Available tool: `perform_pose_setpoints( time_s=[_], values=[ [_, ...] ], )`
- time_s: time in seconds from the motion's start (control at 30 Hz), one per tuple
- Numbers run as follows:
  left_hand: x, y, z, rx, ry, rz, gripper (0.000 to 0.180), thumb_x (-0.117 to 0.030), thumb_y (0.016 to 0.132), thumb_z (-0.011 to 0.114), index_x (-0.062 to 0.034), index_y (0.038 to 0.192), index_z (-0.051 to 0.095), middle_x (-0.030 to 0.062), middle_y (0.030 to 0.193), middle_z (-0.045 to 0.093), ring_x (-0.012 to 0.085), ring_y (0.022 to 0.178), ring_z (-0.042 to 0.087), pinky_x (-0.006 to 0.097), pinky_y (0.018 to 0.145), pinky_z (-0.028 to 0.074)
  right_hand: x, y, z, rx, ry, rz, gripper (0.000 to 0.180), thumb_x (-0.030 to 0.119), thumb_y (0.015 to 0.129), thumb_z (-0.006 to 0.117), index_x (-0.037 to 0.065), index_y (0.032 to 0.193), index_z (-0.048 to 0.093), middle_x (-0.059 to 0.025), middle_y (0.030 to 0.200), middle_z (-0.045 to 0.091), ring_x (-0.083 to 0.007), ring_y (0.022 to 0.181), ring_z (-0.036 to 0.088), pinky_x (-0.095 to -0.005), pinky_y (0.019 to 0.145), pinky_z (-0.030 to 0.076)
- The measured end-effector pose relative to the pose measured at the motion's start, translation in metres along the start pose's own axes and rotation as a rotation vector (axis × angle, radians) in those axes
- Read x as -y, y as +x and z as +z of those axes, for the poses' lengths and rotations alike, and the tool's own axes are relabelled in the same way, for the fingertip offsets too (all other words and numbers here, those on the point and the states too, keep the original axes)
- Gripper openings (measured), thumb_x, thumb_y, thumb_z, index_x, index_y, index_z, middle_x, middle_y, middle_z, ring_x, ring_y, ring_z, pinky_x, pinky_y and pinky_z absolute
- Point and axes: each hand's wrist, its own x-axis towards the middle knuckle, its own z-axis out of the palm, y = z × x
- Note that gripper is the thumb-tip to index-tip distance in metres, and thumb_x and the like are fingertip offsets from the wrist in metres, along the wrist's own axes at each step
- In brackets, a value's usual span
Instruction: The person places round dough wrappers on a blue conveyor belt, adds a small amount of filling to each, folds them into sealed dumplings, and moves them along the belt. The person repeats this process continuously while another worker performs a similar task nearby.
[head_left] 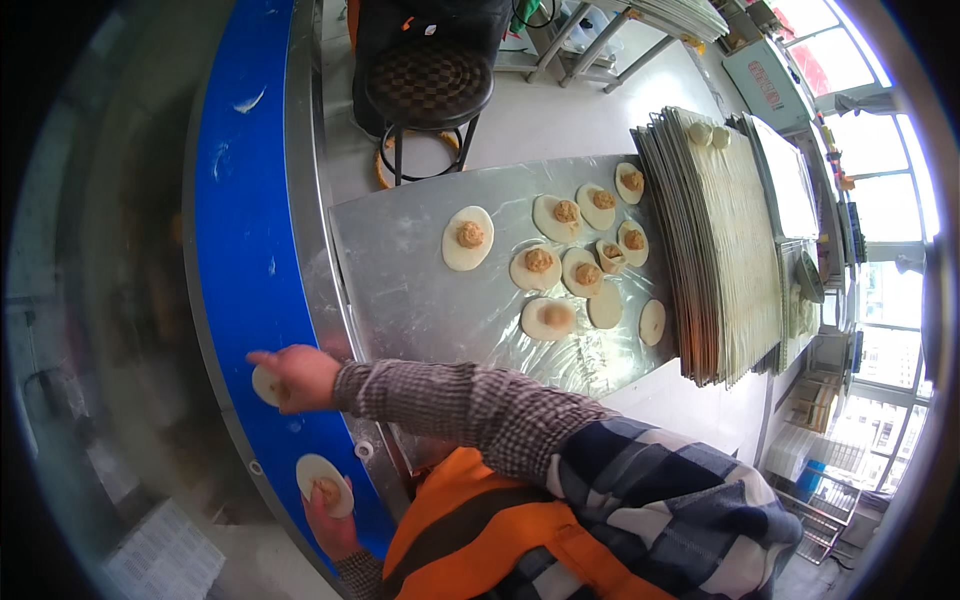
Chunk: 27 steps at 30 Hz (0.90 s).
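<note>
My left hand [332, 524] holds a flat oval dough wrapper [312, 470] with a lump of tan filling on it, at the near end of the blue belt. My right hand [305, 378] is farther up the belt, over a pale dough round [263, 386] and partly hiding it. Its index finger stretches left past the round's edge; the other fingers are partly hidden. To the right, a metal table [400, 310] carries several oval wrappers topped with filling, including one wrapper [467, 255] set apart at the left. One wrapper [604, 306] among them shows no filling.
The blue belt [240, 200] runs along the left, edged by a metal rail. A tall stack of trays [735, 250] stands at the table's right, with two dough balls [710, 135] on top. Beyond the table is a round stool [430, 88]. Windows line the far right.
</note>
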Motion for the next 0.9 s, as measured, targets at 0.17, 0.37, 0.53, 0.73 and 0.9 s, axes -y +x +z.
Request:
perform_pose_setpoints(
  time_s=[0.17,0.37,0.53,0.73,0.9],
  values=[
    [-0.051,0.077,0.053,0.108,-0.692,-0.086,0.038,-0.003,0.086,0.059,0.0019,0.122,0.048,0.0167,0.121,0.052,0.0292,0.109,0.055,0.038,0.090,0.048,-0.046,-0.068,-0.127,-0.291,0.650,0.324,0.061,0.018,0.074,0.074,0.002,0.127,0.048,-0.0139,0.099,0.065,-0.0194,0.086,0.064,-0.0316,0.078,0.054],
    [-0.115,0.215,0.144,0.509,-1.218,-0.315,0.042,-0.005,0.089,0.058,-0.0008,0.128,0.044,0.0111,0.120,0.056,0.0200,0.109,0.056,0.034,0.092,0.047,-0.148,-0.150,-0.251,-0.858,0.580,0.602,0.057,0.020,0.079,0.070,0.000,0.127,0.046,-0.0164,0.106,0.063,-0.0234,0.095,0.062,-0.0337,0.082,0.052],
    [-0.154,0.288,0.213,0.715,-1.016,-0.189,0.036,-0.011,0.087,0.063,-0.0002,0.120,0.051,0.0092,0.114,0.060,0.0159,0.102,0.059,0.029,0.088,0.048,-0.182,-0.178,-0.265,-0.542,-0.230,0.857,0.058,0.038,0.081,0.065,0.003,0.125,0.049,-0.0232,0.102,0.063,-0.0329,0.095,0.062,-0.0395,0.079,0.050],
    [-0.169,0.278,0.242,0.171,0.135,0.284,0.043,-0.016,0.076,0.070,-0.0009,0.112,0.054,0.0154,0.100,0.060,0.0322,0.103,0.054,0.041,0.091,0.044,-0.156,-0.178,-0.277,-0.366,-0.328,0.877,0.059,0.042,0.084,0.058,0.006,0.128,0.045,-0.0215,0.093,0.065,-0.0350,0.088,0.063,-0.0432,0.077,0.049],
    [-0.166,0.274,0.237,-0.031,0.000,0.337,0.049,-0.022,0.077,0.071,-0.0006,0.116,0.051,0.0168,0.105,0.057,0.0333,0.102,0.052,0.043,0.089,0.042,-0.136,-0.179,-0.289,-0.333,-0.507,0.828,0.056,0.041,0.083,0.059,0.007,0.126,0.049,-0.0192,0.093,0.066,-0.0337,0.087,0.063,-0.0421,0.075,0.050]
  ],
)
